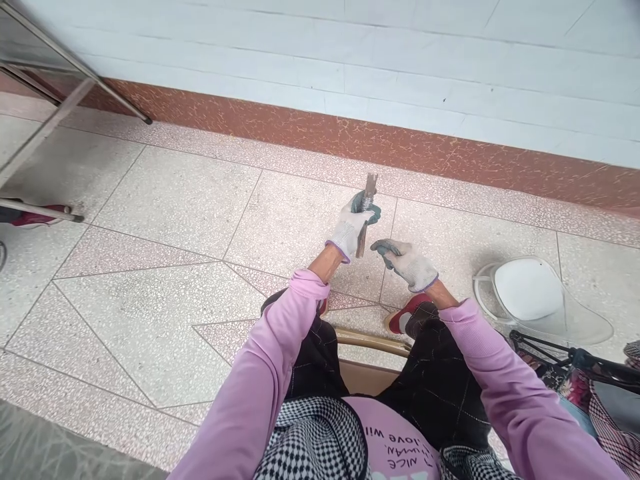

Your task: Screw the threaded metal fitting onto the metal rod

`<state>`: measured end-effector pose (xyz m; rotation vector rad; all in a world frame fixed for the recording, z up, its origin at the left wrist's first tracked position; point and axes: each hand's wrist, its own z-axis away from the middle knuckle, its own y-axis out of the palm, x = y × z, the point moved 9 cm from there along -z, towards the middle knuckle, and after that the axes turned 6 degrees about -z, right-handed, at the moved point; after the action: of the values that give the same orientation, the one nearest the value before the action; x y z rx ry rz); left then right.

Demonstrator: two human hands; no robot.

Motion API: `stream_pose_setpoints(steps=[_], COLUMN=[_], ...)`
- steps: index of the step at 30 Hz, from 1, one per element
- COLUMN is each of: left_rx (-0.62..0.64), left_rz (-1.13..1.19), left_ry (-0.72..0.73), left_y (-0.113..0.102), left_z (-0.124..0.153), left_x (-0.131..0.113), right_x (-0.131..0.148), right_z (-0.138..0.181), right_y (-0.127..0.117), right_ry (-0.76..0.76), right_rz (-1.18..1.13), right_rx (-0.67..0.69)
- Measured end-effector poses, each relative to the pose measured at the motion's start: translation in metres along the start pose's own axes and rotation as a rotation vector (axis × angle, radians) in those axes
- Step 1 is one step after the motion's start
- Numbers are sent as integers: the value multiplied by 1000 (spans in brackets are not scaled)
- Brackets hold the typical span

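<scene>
My left hand [351, 225], in a white work glove with green fingertips, grips a short rusty metal bolt [369, 190] that stands nearly upright, its threaded top poking above my fingers and its lower end showing below the palm. My right hand [406, 262], gloved the same way, hovers just right of and below the bolt, fingers curled loosely, holding nothing that I can see. Both arms wear pink sleeves and reach out over my knees as I sit.
Below me lies a speckled terrazzo floor [165, 267] meeting a reddish skirting [310, 137] and white wall. A clear face shield [543, 300] lies on the floor at right. A metal frame's legs [60, 87] stand at upper left. A bag [595, 380] sits at right.
</scene>
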<state>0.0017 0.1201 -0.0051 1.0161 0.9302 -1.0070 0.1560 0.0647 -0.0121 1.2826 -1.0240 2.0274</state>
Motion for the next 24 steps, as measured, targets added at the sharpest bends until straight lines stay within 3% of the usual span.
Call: stream_pose_setpoints(steps=[5,9,11,15,17,21,24], left_rx=[-18,25,5,-87,-97,-61,-69], left_rz=[220,177,8,-607,-727,-388,-70], left_ry=[-50,3,57,240,275,209,72], left_y=[0,3,-1,-11,-13,-15,-18], left_z=[-2,-2,-4,-4,-4,-9,-16], left_x=[5,-1,-6,-28,-35,-29,-11], right_x=[1,5,6,9,10,8,10], right_z=[0,3,6,11,11,11,12], right_y=[3,7,10,13,11,6,9], right_ry=[0,-21,-12,18,30,32,2], right_rz=[31,-34,-100,-183,-195,-187,-206], right_rx=[19,33,42,37,24,9,12])
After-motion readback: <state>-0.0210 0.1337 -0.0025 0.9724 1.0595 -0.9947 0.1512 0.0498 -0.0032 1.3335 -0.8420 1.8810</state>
